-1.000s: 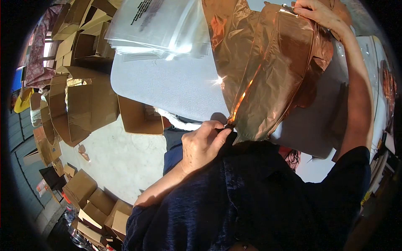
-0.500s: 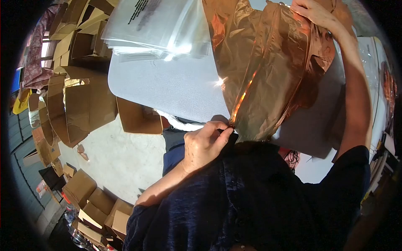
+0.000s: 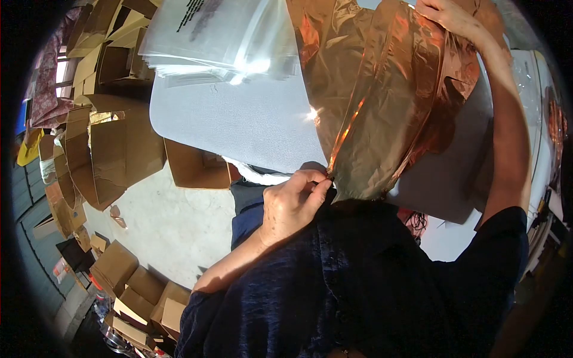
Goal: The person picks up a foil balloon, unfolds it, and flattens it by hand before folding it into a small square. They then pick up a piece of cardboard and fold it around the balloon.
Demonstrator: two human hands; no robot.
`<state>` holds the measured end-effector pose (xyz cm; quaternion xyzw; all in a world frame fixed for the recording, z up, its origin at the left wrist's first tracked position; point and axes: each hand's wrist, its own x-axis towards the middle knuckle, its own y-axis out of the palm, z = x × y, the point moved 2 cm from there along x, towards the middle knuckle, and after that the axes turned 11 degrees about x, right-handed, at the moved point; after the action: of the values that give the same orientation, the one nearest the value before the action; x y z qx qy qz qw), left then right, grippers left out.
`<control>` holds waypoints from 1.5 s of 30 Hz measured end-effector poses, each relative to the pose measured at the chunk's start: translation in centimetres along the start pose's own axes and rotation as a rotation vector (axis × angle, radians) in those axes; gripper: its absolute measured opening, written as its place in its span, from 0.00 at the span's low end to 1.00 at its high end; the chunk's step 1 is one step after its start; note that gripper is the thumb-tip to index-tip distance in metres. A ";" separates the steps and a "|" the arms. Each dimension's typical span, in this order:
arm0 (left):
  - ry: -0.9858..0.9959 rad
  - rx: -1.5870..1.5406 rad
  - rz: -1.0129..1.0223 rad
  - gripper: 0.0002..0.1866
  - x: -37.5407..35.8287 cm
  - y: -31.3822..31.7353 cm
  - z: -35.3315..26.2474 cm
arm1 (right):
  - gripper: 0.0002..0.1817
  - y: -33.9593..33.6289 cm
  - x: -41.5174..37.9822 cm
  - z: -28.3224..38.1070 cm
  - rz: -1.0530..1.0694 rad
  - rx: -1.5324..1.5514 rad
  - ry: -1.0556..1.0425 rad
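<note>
Left hand [image 3: 289,206] first: it is almost closed, with finger and thumb pinched on the near tip of the shiny brown foil [image 3: 382,125]. The foil lies on the grey table [image 3: 233,119], going away from that hand and a bit to its right. It is long. Its thin end points back at me, and its wide end is far off, up by my right hand [image 3: 450,19]. Bright folds run the long way too, out from my left fingertips. My left hand is the one nearer the thin end. My right hand has bent fingers on the far part, but I can't tell how tight they hold.

Past my left hand, left of the foil, is a pile of clear bags [image 3: 209,48]. Just left of that hand is some white cloth [image 3: 253,174]. Further left, an open box [image 3: 186,167] sits lower than the table, and more boxes [image 3: 122,143] stand beyond it. My dark shirt [image 3: 358,268] is right of my left hand and closer to me.
</note>
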<state>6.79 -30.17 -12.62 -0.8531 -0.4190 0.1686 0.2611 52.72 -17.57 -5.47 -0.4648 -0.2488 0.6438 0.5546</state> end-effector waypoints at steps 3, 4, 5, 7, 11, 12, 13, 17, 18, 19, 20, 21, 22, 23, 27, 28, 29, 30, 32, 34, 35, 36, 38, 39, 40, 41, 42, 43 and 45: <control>-0.021 -0.005 0.010 0.07 -0.1 0.1 0.1 | 0.20 0.1 0.1 0.0 -0.001 -0.042 0.034; -0.032 -0.004 0.008 0.07 -0.1 0.0 0.0 | 0.20 0.0 0.1 -0.1 -0.005 -0.061 0.044; -0.041 -0.002 0.004 0.07 -0.1 0.0 0.0 | 0.20 0.1 0.2 -0.1 -0.012 -0.054 0.046; 0.000 0.018 -0.035 0.07 0.0 -0.1 -0.2 | 0.20 0.3 0.2 -0.2 -0.025 -0.040 0.049; 0.166 0.096 -0.136 0.07 0.2 -0.7 -0.5 | 0.19 0.3 0.4 -0.5 -0.018 -0.080 0.057; 0.269 0.151 -0.167 0.08 0.4 -0.9 -0.6 | 0.19 0.5 0.4 -0.4 -0.033 -0.089 0.055; 0.373 0.205 -0.199 0.08 0.7 -1.1 -0.5 | 0.18 0.5 0.3 -0.2 -0.049 -0.099 0.052; 0.638 0.336 -0.285 0.12 1.3 -0.6 -0.8 | 0.19 0.2 -0.6 1.5 -0.032 -0.073 0.071; 0.684 0.366 -0.299 0.15 1.4 -0.4 -0.5 | 0.19 0.3 0.1 0.4 -0.013 -0.081 0.080; 0.703 0.387 -0.306 0.16 1.5 -0.2 -0.4 | 0.19 0.4 0.8 -0.9 0.004 -0.091 0.090; 0.726 0.407 -0.315 0.16 1.7 -0.1 -0.4 | 0.16 0.7 1.4 -2.5 -0.016 -0.041 0.008; 0.752 0.424 -0.326 0.17 2.0 0.1 -0.4 | 0.15 0.9 2.0 -4.6 -0.038 0.005 -0.074; 0.759 0.432 -0.321 0.18 2.4 0.3 -0.4 | 0.16 0.6 1.9 -4.8 -0.064 0.047 -0.155; 0.771 0.451 -0.300 0.18 2.5 0.3 -0.4 | 0.16 0.7 1.9 -5.2 -0.022 0.048 -0.103; 0.828 0.498 -0.240 0.17 2.4 0.0 0.2 | 0.17 1.1 0.7 -1.0 0.039 0.141 -0.005; 0.840 0.487 -0.244 0.17 2.6 0.2 0.4 | 0.17 0.9 0.6 -0.7 0.032 0.137 -0.002; 0.850 0.478 -0.247 0.17 2.7 0.1 0.4 | 0.17 1.0 0.7 -0.7 0.026 0.136 0.000; 0.859 0.490 -0.238 0.17 2.7 0.0 0.4 | 0.17 1.6 1.6 -2.6 -0.029 0.086 -0.032; 0.871 0.466 -0.244 0.13 2.9 -0.3 0.1 | 0.17 1.3 1.5 -2.3 -0.022 0.091 -0.046; 0.892 0.458 -0.245 0.10 3.1 -0.3 0.1 | 0.17 0.8 0.4 -0.1 0.015 0.177 0.056; 0.899 0.451 -0.241 0.10 3.1 -0.3 0.3 | 0.17 0.6 0.4 -0.1 0.013 0.196 0.042; 0.905 0.443 -0.237 0.10 3.1 -0.3 0.5 | 0.18 0.7 0.5 -0.1 0.011 0.216 0.028; 0.916 0.422 -0.232 0.11 3.3 -0.3 0.5 | 0.18 0.2 0.5 -0.1 0.010 0.195 -0.051; 0.923 0.419 -0.233 0.11 3.4 -0.3 0.6 | 0.18 0.2 0.7 -0.3 -0.028 0.203 -0.079; 0.928 0.416 -0.233 0.11 3.5 -0.2 0.7 | 0.18 0.4 1.0 -0.5 -0.064 0.211 -0.106; 0.932 0.414 -0.233 0.12 3.5 -0.1 0.9 | 0.18 0.5 1.1 -0.7 -0.100 0.220 -0.133; 0.936 0.410 -0.232 0.12 3.5 -0.1 1.0 | 0.17 0.6 1.0 -0.5 -0.099 0.265 -0.104; 0.939 0.407 -0.230 0.12 3.5 0.0 1.0 | 0.17 0.8 0.9 -0.2 -0.097 0.311 -0.076; 0.944 0.407 -0.233 0.12 3.5 0.0 1.1 | 0.16 1.0 1.0 0.1 -0.118 0.308 -0.087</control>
<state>8.28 -27.08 -13.77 -0.7160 -0.3069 -0.1860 0.5988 52.18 -16.85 -6.59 -0.3306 -0.1979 0.6603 0.6447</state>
